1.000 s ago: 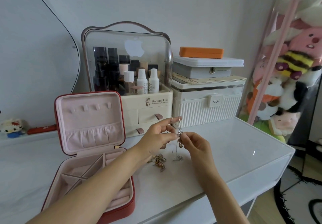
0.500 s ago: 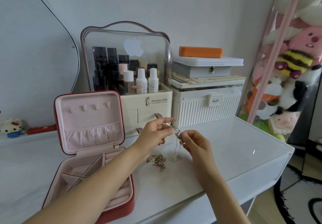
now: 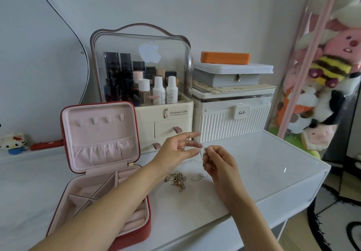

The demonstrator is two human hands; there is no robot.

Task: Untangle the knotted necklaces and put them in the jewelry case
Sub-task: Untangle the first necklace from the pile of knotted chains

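Note:
A thin silver necklace (image 3: pixel 201 150) hangs between my two hands above the white table. My right hand (image 3: pixel 216 162) pinches the chain with curled fingers. My left hand (image 3: pixel 179 150) has its fingers spread, with the chain looped over them near the tips. Below the hands, a tangled heap of gold-toned necklaces (image 3: pixel 177 180) lies on the table, with a small silver loop of chain (image 3: pixel 199 176) beside it. The red jewelry case (image 3: pixel 134 231) stands open at the left, its pink lid upright and my left forearm crossing over its tray.
A clear-domed cosmetics organiser (image 3: pixel 144 78) and a white ribbed storage box (image 3: pixel 232 119) with stacked boxes stand behind the hands. Plush toys (image 3: pixel 324 86) fill a clear bag on the right. The table edge (image 3: pixel 293 196) runs at the right front.
Both hands have lowered slightly and the chain's hanging length has dropped onto the table. My left fingers have spread wider with the chain over them.

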